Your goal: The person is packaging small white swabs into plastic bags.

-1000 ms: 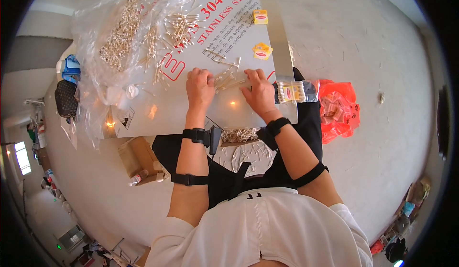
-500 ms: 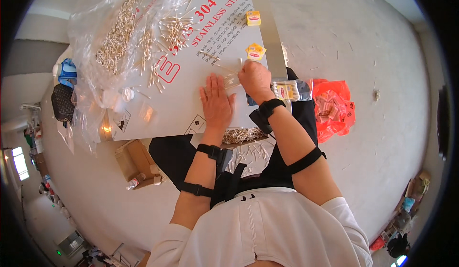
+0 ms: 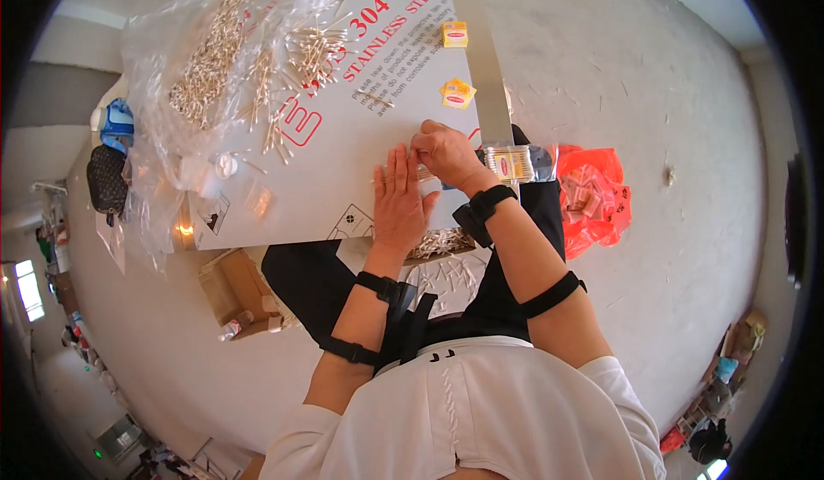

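My left hand [image 3: 400, 198] lies flat on the film-covered table [image 3: 326, 184], its fingers stretched out. Right beside it, my right hand [image 3: 450, 155] is closed in a fist, knuckles up, almost touching the left fingertips. A bit of clear plastic shows between the hands; what the right fingers hold is hidden. Past the right wrist, a clear pack of cotton swabs [image 3: 511, 164] with a yellow label lies at the table's edge. Beyond the hands sits a small stack of yellow cards [image 3: 457, 94], and farther off another yellow stack [image 3: 455, 34].
A large clear bag [image 3: 154, 76] with a heap of cotton swabs [image 3: 210, 59] covers the table's far left, with loose swabs [image 3: 318, 51] beside it. A red plastic bag [image 3: 592, 197] lies at right. An open cardboard box [image 3: 236, 289] stands below the table's near edge.
My right hand has come down and left toward the left hand, still closed. My left hand has shifted right and slightly nearer me. The clear plastic between them is now mostly covered.
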### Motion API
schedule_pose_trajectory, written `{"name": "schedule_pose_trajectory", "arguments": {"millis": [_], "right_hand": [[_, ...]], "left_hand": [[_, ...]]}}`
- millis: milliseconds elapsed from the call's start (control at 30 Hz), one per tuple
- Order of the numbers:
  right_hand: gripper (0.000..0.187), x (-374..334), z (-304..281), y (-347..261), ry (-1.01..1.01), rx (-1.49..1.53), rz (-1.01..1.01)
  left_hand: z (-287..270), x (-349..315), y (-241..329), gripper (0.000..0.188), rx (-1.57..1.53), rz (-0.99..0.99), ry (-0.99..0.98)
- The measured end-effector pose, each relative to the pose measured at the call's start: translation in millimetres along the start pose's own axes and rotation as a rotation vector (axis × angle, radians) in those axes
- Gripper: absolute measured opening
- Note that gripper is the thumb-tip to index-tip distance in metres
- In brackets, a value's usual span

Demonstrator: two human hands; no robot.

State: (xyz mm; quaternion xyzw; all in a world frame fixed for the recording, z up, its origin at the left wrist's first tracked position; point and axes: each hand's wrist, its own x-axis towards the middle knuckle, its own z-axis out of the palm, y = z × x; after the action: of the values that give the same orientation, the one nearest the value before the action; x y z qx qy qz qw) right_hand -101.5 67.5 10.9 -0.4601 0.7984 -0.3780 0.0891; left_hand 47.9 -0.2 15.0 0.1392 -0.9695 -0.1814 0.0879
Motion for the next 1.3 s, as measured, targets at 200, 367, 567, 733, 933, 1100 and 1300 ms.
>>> {"name": "schedule_pose_trajectory", "arguments": {"millis": [200,367,567,733,933,1100,1300], "right_hand": [[0.006,-20.3,-15.3,-4.6,0.419,0.372,0.307],[0.007,-50.1,-18.2,-32.1,0.493,0.39,0.329],[0.01,-86.1,-6.7,-40.8,0.352,0.355,0.27],[0.042,-72.3,-11.7,-37.3,0.402,0.35,0.207],[0.057,-59.6,-21.2,-25.7,0.171,0.083,0.067],[0.047,-62.7,-22.7,-11.2,0.182,0.067,0.113],[0.029,-57.3,-26.9,-12.5,0.164,0.023,0.118]], "left_hand": [[-5.6,14.9,0.7,0.076,0.088,0.044,-0.055],[-4.7,51.0,-15.7,0.069,0.176,0.048,-0.055],[-4.5,46.1,-13.0,0.068,0.178,0.101,-0.019],[-5.9,18.5,-5.0,0.068,0.065,0.055,-0.109],[-21.2,8.9,-51.4,0.049,-0.189,0.024,0.215],[-31.6,6.1,-56.3,0.034,-0.093,-0.083,0.175],[-30.4,7.3,-43.5,0.028,-0.142,-0.035,0.239]]}}
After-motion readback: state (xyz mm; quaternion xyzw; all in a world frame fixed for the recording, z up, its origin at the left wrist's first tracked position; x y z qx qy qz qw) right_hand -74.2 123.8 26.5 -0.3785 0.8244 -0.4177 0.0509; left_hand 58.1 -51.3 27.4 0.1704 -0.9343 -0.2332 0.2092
